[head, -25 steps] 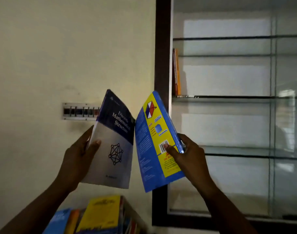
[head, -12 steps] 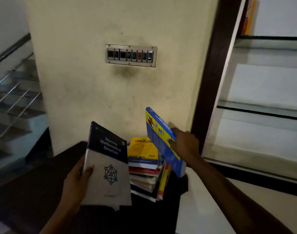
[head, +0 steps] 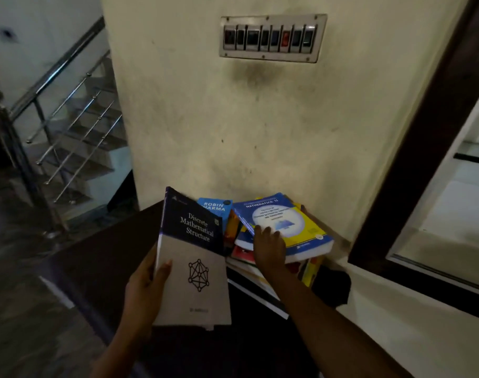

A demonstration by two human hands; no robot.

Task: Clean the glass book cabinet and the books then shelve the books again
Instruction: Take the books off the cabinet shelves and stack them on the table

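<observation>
- Books are the business in hand: the step looks like sorting or dusting them beside the cabinet (head: 423, 137), not shelving them yet.
- The left hand (head: 144, 286) grips a grey and navy book (head: 194, 257) by its left edge. The thumb lies curled on the front cover and the other fingers are hidden behind it. The book is held upright, tilted a little, clear of the pile and just to its left.
- The right hand (head: 268, 248) rests on a blue and yellow book (head: 293, 227) that lies flat on top of the pile of books (head: 246, 252). Its fingers are stretched out nearly straight over the cover. Whether the thumb hooks under the edge I cannot tell.
- The pile sits on a dark table (head: 102, 255) against the wall (head: 233, 132), below a switch panel (head: 271, 38) and near the cabinet's dark frame. It leans untidily, with spines pointing different ways.
- A dark bundle (head: 332, 289) lies just beside the pile, perhaps a cloth; it is too dim to say.
- A stair railing (head: 69, 105) shows at the far left.
- Next, I judge, the right hand must either let go of the top book or take a proper grip on it, and the held book needs wiping or a place. A careless nudge could make the pile slide.
</observation>
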